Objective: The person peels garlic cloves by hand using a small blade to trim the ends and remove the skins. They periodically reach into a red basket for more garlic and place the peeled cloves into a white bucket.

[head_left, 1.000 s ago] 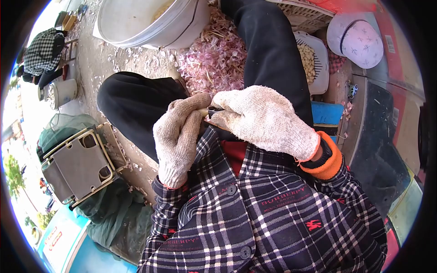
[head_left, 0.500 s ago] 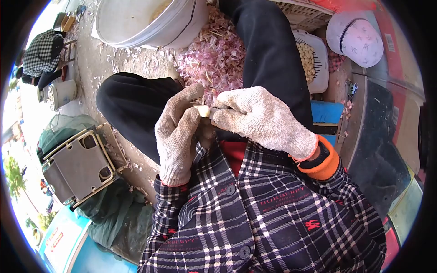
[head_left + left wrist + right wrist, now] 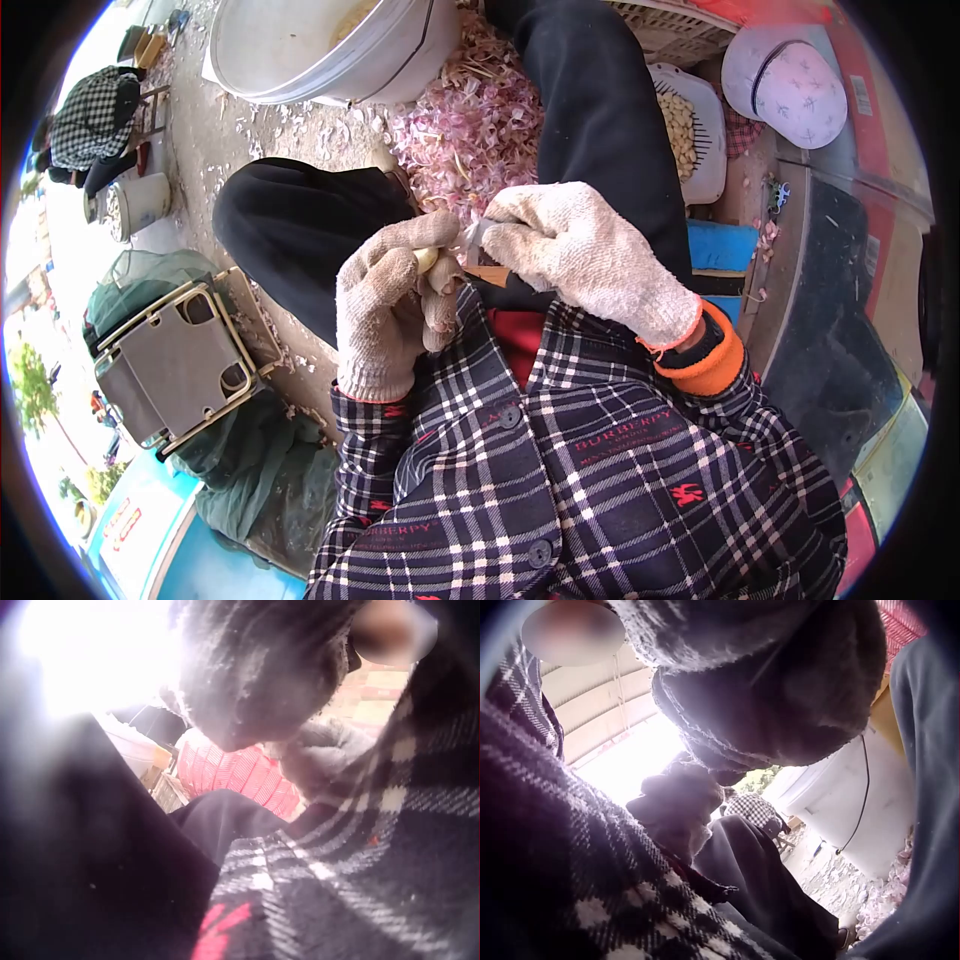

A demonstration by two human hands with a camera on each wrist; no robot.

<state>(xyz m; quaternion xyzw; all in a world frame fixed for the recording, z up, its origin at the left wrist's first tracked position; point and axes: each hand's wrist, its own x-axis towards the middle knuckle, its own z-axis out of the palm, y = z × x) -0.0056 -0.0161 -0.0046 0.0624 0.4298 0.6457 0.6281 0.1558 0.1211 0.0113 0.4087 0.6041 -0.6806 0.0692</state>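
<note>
In the head view my gloved left hand (image 3: 385, 305) pinches a pale garlic clove (image 3: 427, 258) between its fingers, in front of my chest. Close to its right, the gloved right hand (image 3: 590, 250) grips a small knife, whose short grey blade (image 3: 481, 232) shows at the fingertips. A narrow gap separates the blade from the clove, and the knife's handle is hidden inside the glove. Both wrist views are dark against bright light; the right glove (image 3: 780, 697) fills the top of the right wrist view, with the left glove (image 3: 679, 806) beyond it.
Pinkish garlic skins (image 3: 465, 140) lie heaped between my legs, beside a large white bucket (image 3: 420, 60). A white basket (image 3: 713, 150) of peeled cloves stands past my right leg. A folding chair (image 3: 175, 365) is on the left; another person (image 3: 95, 120) sits farther off.
The clove, hidden at first and then exposed at the left fingertips, has shifted left and down between those fingers. The right hand with the knife has drawn slightly right, away from it.
</note>
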